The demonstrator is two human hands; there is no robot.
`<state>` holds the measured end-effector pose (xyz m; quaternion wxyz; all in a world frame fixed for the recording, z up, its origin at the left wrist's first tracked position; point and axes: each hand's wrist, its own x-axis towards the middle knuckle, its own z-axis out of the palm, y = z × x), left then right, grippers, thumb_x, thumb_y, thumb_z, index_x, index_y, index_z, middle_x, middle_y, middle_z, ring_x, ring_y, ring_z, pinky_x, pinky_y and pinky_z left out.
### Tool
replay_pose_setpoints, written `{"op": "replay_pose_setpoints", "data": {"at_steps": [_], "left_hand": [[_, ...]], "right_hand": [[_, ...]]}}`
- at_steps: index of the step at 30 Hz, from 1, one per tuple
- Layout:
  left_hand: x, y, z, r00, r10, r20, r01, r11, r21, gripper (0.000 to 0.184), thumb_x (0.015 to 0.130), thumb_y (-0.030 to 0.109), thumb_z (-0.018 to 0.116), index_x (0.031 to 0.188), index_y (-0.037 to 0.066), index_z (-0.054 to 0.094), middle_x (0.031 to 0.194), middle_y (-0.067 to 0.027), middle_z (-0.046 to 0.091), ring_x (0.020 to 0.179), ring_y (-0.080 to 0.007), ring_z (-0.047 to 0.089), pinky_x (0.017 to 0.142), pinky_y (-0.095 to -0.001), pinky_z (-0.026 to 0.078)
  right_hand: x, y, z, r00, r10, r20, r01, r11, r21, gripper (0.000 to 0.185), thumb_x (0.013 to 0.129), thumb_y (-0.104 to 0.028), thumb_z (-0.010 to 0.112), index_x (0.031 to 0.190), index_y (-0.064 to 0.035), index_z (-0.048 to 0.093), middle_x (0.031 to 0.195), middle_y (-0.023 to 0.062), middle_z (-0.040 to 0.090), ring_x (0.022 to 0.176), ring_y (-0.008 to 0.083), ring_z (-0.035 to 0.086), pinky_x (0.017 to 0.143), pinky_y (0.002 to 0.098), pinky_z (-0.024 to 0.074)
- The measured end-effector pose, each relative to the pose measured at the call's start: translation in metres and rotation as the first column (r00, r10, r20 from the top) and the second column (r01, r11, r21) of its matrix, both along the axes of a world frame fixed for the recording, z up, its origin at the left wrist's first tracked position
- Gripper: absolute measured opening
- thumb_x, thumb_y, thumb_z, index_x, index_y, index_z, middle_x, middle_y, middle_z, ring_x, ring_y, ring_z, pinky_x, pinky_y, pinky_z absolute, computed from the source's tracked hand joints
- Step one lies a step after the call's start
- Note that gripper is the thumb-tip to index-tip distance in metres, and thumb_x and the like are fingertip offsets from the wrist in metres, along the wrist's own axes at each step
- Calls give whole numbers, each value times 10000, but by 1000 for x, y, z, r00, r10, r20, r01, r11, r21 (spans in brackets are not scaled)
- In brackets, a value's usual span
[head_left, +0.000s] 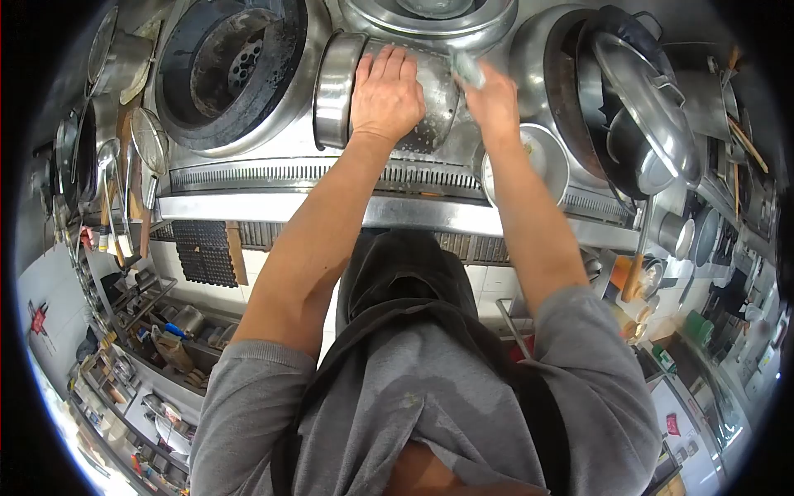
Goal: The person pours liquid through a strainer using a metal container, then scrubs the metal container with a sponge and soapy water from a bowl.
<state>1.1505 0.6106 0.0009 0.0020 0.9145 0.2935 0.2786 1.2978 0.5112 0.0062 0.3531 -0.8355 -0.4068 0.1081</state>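
A steel pot [332, 91] lies on its side on the metal worktop, with wet spots on its wall. My left hand [388, 93] rests on the pot's side, its fingers together and laid flat over the metal. At the pot's right end my right hand [492, 97] is closed around a pale greenish scrubbing pad or cloth [468, 69], whose exact kind I cannot make out. Below my right wrist stands a round steel bowl [547, 163], partly hidden by the forearm.
A large burner [240, 66] is at the left and a metal ring [430, 25] at the back. Pans and a lid [641, 99] are piled at the right. Strainers [150, 140] and ladles hang at the left. A slotted drain [314, 175] runs along the front.
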Motion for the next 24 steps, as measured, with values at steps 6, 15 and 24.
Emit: {"op": "replay_pose_setpoints", "data": {"at_steps": [6,15,24], "left_hand": [[0,1,-1,999,-11,-32,11,1000,-10,319,782,152,567,1081,54,615,1197,-88,618,1191,-244,540,1042,-456,361],[1,0,1,999,0,-37,-1,1000,-24,320,775,155,582,1075,51,615,1190,-89,618,1192,-243,538,1039,-455,357],[0,0,1,999,1,-39,0,1000,6,322,785,170,574,1086,64,619,1198,-74,621,1194,-237,538,1051,-445,350]], "right_hand": [[-4,-8,-4,999,16,-33,-14,999,51,352,791,-285,722,1048,-48,674,942,243,664,916,432,618,789,444,493],[-9,-28,-6,990,100,-98,-91,992,92,315,770,-199,723,1033,-35,666,940,234,666,914,430,615,790,427,494],[-21,-30,-8,995,47,86,-56,993,103,304,690,-35,711,983,-25,633,964,195,652,898,405,612,778,467,488]]}}
